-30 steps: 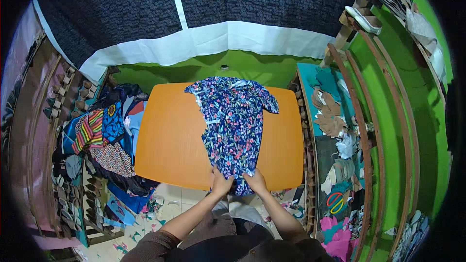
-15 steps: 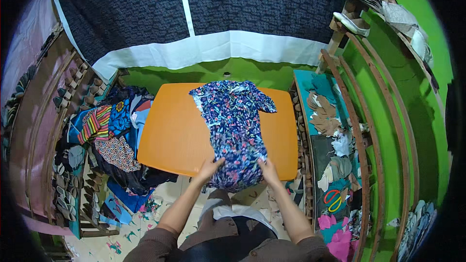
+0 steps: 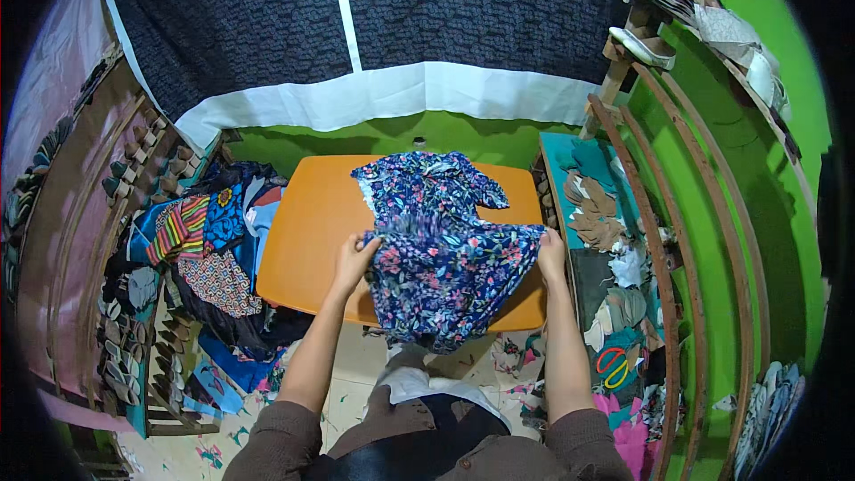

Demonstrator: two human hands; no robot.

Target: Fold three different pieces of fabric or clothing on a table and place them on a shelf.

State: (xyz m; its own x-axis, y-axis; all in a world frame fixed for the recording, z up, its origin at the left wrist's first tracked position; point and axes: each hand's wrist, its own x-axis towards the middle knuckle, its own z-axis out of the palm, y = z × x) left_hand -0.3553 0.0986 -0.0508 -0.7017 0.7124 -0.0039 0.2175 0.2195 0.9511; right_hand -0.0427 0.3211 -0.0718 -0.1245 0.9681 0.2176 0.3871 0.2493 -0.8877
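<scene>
Navy floral-print dress (image 3: 441,240): upper part with short sleeves lies flat on the orange tabletop (image 3: 307,232). Lower part is lifted and spread wide, hem hanging over the near edge.

Head view: worn on the person's head, looking steeply down from above at the orange table (image 3: 307,240).
Facing: toward 12 o'clock, where a dark curtain (image 3: 481,9) hangs.
Nearness: mid-range; forearms enter from 6 o'clock.
Distortion: fisheye, edges bend at the rim.
Shared scene: single view only.

Bare orange table (image 3: 307,240) left of dress (image 3: 436,249)
</scene>
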